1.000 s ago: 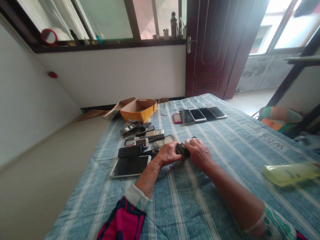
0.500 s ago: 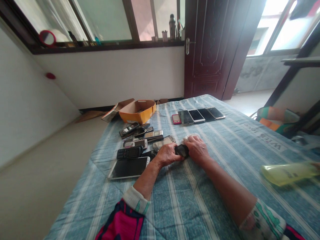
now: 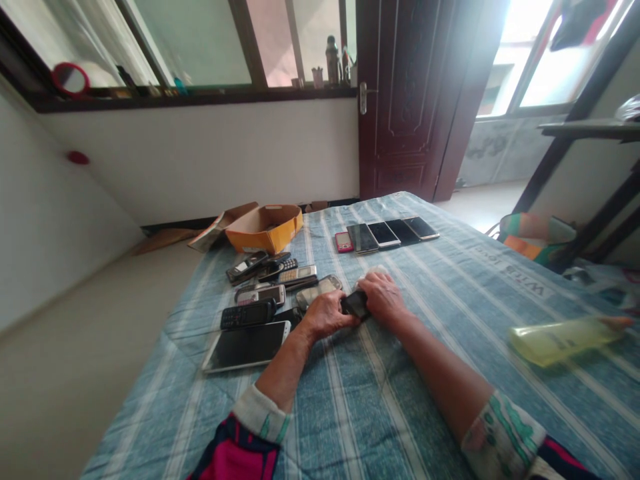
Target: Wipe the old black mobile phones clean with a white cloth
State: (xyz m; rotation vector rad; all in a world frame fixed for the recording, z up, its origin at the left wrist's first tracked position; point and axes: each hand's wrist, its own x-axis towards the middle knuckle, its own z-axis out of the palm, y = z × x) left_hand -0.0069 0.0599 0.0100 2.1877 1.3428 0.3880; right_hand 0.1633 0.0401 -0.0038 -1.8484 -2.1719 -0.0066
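Observation:
My left hand [image 3: 324,316] is closed on one end of a small dark mobile phone [image 3: 355,304]. My right hand [image 3: 384,299] curls over the other end, with a crumpled white cloth [image 3: 376,269] showing behind its fingers. Just left of my left hand lie several old phones: a pale one [image 3: 319,289], a white and red one [image 3: 262,295], a black keypad phone [image 3: 248,313] and, on top of others, a silver keypad phone [image 3: 298,275]. Nearest me is a white tablet [image 3: 246,347] with a dark screen.
An open orange cardboard box [image 3: 267,230] stands at the far left. A small red phone [image 3: 344,243] and several flat smartphones, one white [image 3: 384,235], lie in a row farther back. On the right a yellow plastic bottle [image 3: 557,341] lies on the striped sheet [image 3: 410,413].
The whole view has shifted slightly, so things appear a little farther left and lower. Both hands keep hold of the dark phone in nearly the same place.

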